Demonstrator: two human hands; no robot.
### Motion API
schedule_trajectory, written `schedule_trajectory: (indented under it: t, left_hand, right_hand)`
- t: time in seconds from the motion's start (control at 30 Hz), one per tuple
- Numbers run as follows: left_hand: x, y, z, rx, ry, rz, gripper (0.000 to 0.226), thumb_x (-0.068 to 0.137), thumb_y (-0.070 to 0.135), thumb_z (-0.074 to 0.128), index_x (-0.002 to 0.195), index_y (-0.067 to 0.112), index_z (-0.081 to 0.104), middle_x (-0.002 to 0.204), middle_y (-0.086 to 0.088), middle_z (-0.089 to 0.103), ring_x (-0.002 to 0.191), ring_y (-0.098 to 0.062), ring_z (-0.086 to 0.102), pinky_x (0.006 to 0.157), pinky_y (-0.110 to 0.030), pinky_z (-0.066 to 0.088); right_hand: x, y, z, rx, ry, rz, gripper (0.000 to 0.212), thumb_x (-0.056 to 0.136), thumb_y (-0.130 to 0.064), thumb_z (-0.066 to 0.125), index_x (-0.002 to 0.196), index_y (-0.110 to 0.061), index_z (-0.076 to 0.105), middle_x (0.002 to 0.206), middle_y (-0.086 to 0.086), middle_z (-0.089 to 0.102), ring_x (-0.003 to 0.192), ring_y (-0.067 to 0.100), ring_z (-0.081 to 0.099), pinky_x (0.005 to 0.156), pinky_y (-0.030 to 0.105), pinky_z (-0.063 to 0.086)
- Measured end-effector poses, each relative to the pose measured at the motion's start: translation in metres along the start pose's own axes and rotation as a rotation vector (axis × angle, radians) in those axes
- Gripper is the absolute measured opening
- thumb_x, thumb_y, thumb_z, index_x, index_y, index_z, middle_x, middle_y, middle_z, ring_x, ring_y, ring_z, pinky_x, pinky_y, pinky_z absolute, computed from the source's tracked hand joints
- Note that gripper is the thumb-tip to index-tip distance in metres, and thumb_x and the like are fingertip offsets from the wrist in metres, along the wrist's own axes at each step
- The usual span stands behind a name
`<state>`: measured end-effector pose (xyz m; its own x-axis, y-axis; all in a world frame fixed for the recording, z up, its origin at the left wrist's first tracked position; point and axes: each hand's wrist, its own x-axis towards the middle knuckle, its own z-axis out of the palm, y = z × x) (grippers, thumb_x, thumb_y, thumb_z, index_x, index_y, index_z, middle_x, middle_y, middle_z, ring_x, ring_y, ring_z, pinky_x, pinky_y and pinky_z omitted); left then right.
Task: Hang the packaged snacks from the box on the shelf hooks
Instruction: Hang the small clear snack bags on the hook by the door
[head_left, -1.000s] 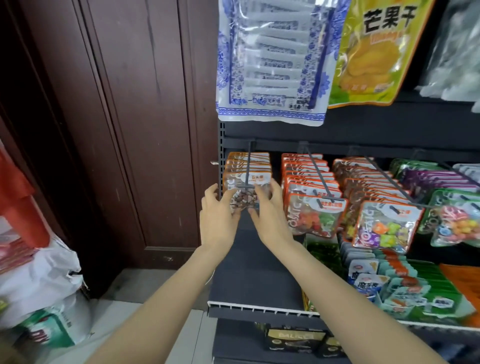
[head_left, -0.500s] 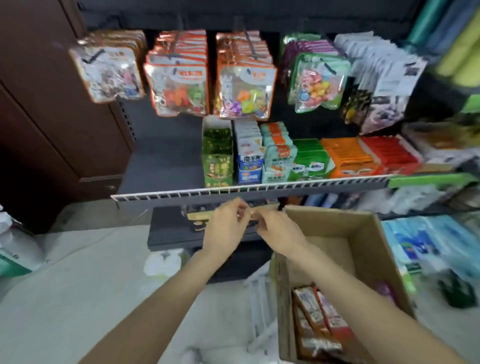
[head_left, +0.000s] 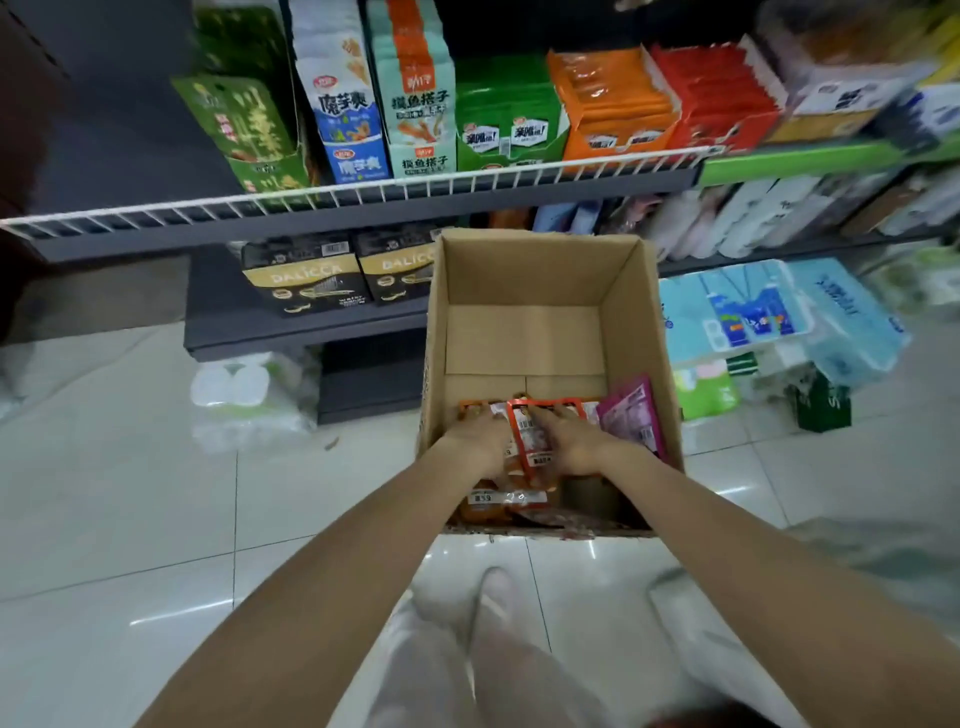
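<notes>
Both my hands are down inside the cardboard box (head_left: 537, 270), which sits on the white tiled floor (head_left: 130, 519) in front of the shelf unit. My left hand (head_left: 480, 441) rests on the orange-edged snack packets (head_left: 511, 499) piled at the near end of the box, fingers reaching forward over them; can't tell if it's actually gripping one. My right hand (head_left: 569, 441) lies with fingers stretched forward across a red-bordered snack packet (head_left: 532, 441) with a barcode label, touching it from the right; whether the thumb is under it is hidden. That packet sits between my two hands, on top of the pile. Just right of my right hand, a purple-pink packet (head_left: 631, 415) leans against the box's right wall. Far half of the box shows bare cardboard bottom.

Above the box, a shelf with a white wire rail (head_left: 363, 195) holds upright snack cartons: green, blue-white, teal-orange, then green, orange and red display boxes. Below it, two black-and-gold DALICCA boxes (head_left: 306, 275) on the lower shelf, left of the cardboard box. Blue tissue packs (head_left: 753, 317) on the floor to the right. Blurry white trouser legs at the bottom.
</notes>
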<state>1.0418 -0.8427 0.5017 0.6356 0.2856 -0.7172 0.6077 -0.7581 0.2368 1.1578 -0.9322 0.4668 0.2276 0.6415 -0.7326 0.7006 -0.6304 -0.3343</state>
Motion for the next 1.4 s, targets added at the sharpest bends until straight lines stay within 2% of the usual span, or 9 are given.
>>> schedule_trajectory:
  t: [0.1, 0.27, 0.43, 0.7, 0.87, 0.93, 1.1, 1.2, 1.4]
  left_hand:
    - [0.008, 0.001, 0.009, 0.149, 0.013, -0.009, 0.074, 0.072, 0.032, 0.080, 0.131, 0.006, 0.044, 0.137, -0.014, 0.043, 0.123, -0.030, 0.046, 0.099, -0.039, 0.042]
    - [0.002, 0.007, -0.002, 0.172, 0.085, 0.061, 0.042, 0.080, 0.024, 0.073, 0.117, 0.010, 0.057, 0.119, -0.011, 0.059, 0.109, -0.028, 0.058, 0.086, -0.036, 0.048]
    - [-0.010, -0.002, -0.027, -0.072, 0.168, 0.064, 0.023, 0.091, 0.031, 0.059, 0.104, 0.014, 0.066, 0.102, -0.006, 0.059, 0.088, -0.022, 0.058, 0.079, -0.035, 0.049]
    - [-0.035, -0.013, -0.082, -0.327, 0.704, -0.005, 0.015, 0.091, 0.025, 0.059, 0.099, 0.019, 0.070, 0.093, -0.003, 0.068, 0.095, -0.024, 0.062, 0.080, -0.037, 0.052]
    - [-0.068, -0.028, -0.126, -0.239, 0.906, -0.095, 0.016, 0.094, 0.021, 0.053, 0.100, 0.014, 0.066, 0.094, -0.014, 0.068, 0.091, -0.034, 0.062, 0.071, -0.038, 0.048]
    - [-0.084, -0.040, -0.144, -0.217, 0.964, -0.118, 0.017, 0.095, 0.018, 0.051, 0.102, 0.012, 0.065, 0.095, -0.016, 0.066, 0.090, -0.036, 0.061, 0.071, -0.039, 0.049]
    - [-0.135, -0.084, -0.195, -0.129, 0.944, -0.025, 0.034, 0.093, 0.018, 0.056, 0.127, 0.016, 0.057, 0.108, -0.016, 0.068, 0.103, -0.033, 0.061, 0.085, -0.042, 0.051]
    - [-0.167, -0.111, -0.219, 0.126, 0.943, -0.079, 0.049, 0.095, 0.019, 0.051, 0.142, 0.022, 0.038, 0.113, -0.014, 0.065, 0.103, -0.035, 0.060, 0.076, -0.038, 0.049]
    - [-0.226, -0.188, -0.247, -0.005, 1.197, -0.073, 0.010, 0.093, 0.022, 0.056, 0.096, 0.017, 0.064, 0.087, -0.007, 0.068, 0.087, -0.028, 0.061, 0.067, -0.039, 0.049]
  right_hand:
    - [0.006, 0.010, 0.001, -0.086, 0.003, 0.001, 0.114, 0.071, -0.021, 0.079, 0.150, -0.028, -0.003, 0.158, 0.013, 0.001, 0.145, 0.030, 0.006, 0.118, 0.043, 0.015]
    - [0.002, 0.010, -0.005, -0.242, -0.034, -0.038, 0.110, 0.078, -0.010, 0.071, 0.149, -0.027, -0.011, 0.158, 0.012, -0.002, 0.144, 0.033, 0.010, 0.116, 0.047, 0.021]
    - [-0.003, 0.009, -0.031, -0.205, 0.099, -0.173, 0.049, 0.090, -0.005, 0.051, 0.137, -0.017, 0.046, 0.125, 0.014, 0.058, 0.114, 0.029, 0.056, 0.093, 0.032, 0.044]
    - [-0.036, -0.012, -0.112, 0.062, 0.340, -0.251, 0.018, 0.076, -0.019, 0.077, 0.069, -0.005, 0.067, 0.062, 0.011, 0.056, 0.062, 0.013, 0.047, 0.059, 0.029, 0.034]
    - [-0.059, -0.044, -0.149, 0.317, 0.545, -0.361, 0.010, 0.080, -0.017, 0.073, 0.080, -0.008, 0.070, 0.080, 0.007, 0.068, 0.074, 0.017, 0.061, 0.070, 0.030, 0.046]
    - [-0.066, -0.065, -0.165, 0.271, 0.621, -0.404, 0.017, 0.086, -0.013, 0.067, 0.091, 0.003, 0.071, 0.093, 0.018, 0.070, 0.087, 0.028, 0.064, 0.079, 0.043, 0.049]
    - [-0.078, -0.135, -0.194, 0.057, 0.755, -0.588, 0.017, 0.092, -0.017, 0.058, 0.087, -0.005, 0.069, 0.080, 0.006, 0.067, 0.075, 0.023, 0.060, 0.065, 0.034, 0.041]
    - [-0.086, -0.196, -0.207, -0.012, 0.824, -0.690, 0.015, 0.090, -0.021, 0.061, 0.096, -0.012, 0.072, 0.084, -0.002, 0.065, 0.078, 0.015, 0.057, 0.066, 0.030, 0.041]
    - [-0.087, -0.314, -0.227, 0.050, 0.874, -0.811, 0.015, 0.088, -0.021, 0.064, 0.096, -0.014, 0.074, 0.083, -0.004, 0.066, 0.079, 0.011, 0.060, 0.065, 0.021, 0.043]
